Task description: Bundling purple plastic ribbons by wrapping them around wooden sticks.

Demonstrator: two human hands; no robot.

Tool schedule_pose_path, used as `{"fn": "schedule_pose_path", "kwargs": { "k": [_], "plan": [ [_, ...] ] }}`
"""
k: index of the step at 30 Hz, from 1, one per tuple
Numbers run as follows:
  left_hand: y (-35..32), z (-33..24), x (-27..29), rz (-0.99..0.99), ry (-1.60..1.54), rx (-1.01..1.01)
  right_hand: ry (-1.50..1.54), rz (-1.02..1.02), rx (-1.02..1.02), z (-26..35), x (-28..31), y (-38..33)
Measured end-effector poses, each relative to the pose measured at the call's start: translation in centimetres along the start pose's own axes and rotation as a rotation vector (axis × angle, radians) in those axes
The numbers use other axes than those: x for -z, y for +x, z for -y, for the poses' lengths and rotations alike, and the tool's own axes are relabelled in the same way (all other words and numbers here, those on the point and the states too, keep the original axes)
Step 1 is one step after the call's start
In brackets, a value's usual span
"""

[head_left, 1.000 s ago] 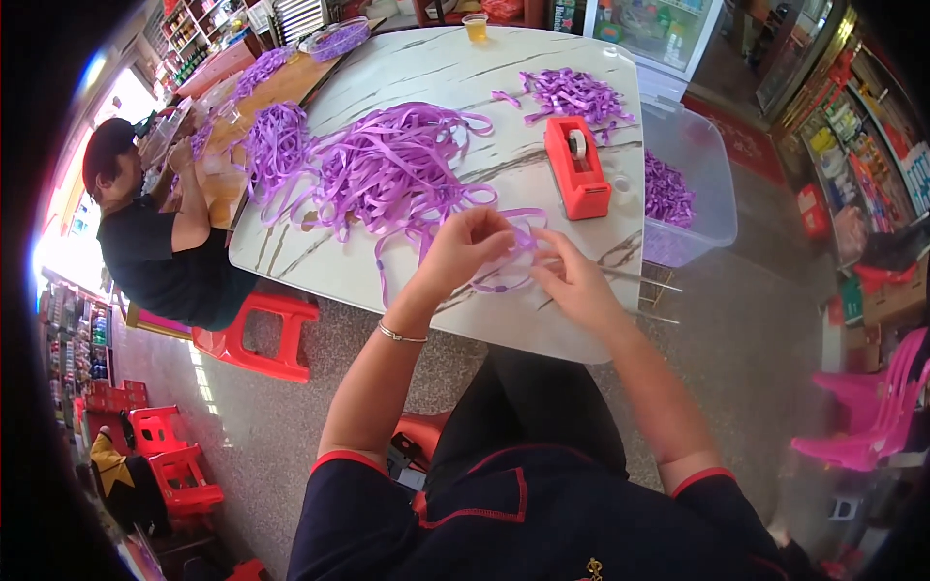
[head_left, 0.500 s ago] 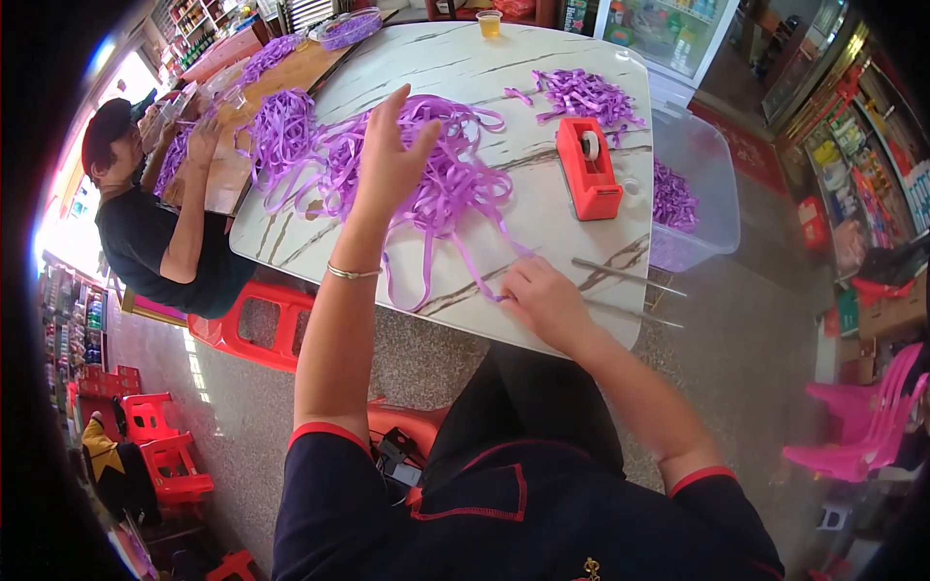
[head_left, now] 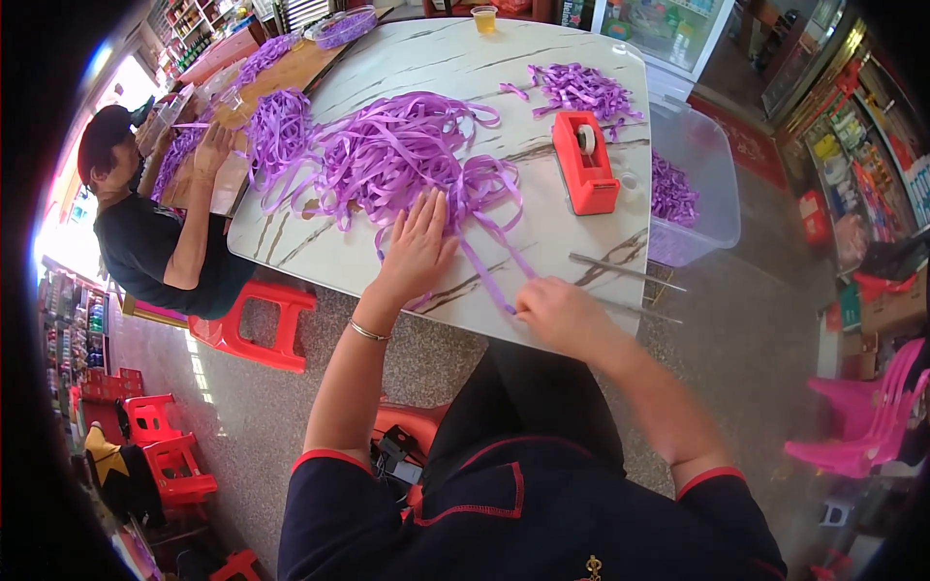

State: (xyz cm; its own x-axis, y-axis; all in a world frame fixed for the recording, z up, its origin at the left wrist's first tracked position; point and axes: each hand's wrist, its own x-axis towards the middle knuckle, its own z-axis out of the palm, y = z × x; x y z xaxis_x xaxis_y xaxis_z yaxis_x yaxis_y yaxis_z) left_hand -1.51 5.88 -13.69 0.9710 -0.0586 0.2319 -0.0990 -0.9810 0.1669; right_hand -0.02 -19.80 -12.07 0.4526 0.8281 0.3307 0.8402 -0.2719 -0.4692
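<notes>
A loose heap of purple ribbon (head_left: 397, 145) covers the middle of the marble-patterned table (head_left: 387, 60). My left hand (head_left: 418, 244) lies with fingers stretched out on the near edge of the heap, holding nothing. Closer to the table's front edge, my right hand (head_left: 557, 308) is closed on a strand of ribbon (head_left: 489, 276) that runs back to the heap. Its fingertips are partly hidden by the hand itself. Two thin metal rods (head_left: 620, 267) lie to the right of that hand and jut past the table edge.
A red tape dispenser (head_left: 586, 165) stands at the right, with a pile of short purple ribbon pieces (head_left: 581, 89) behind it. Beside the table is a clear plastic bin (head_left: 712, 160) holding more pieces. A cup of yellow drink (head_left: 484, 19) stands far back. Another person (head_left: 145, 213) works at the left.
My left hand has come down from above the heap onto its near edge. My right hand has shifted slightly right and nearer, still with the ribbon.
</notes>
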Motion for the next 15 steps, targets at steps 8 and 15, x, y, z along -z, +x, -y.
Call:
{"fn": "schedule_pose_path", "kwargs": {
  "k": [8,15],
  "plan": [
    [0.5,1.7,-1.4,0.03,0.072,0.131,0.4,-0.365,-0.529,1.6,11.9,-1.9],
    [2.9,4.2,-2.5,0.0,0.168,0.205,0.35,-0.51,-0.583,2.0,16.3,-5.3]
  ]
}}
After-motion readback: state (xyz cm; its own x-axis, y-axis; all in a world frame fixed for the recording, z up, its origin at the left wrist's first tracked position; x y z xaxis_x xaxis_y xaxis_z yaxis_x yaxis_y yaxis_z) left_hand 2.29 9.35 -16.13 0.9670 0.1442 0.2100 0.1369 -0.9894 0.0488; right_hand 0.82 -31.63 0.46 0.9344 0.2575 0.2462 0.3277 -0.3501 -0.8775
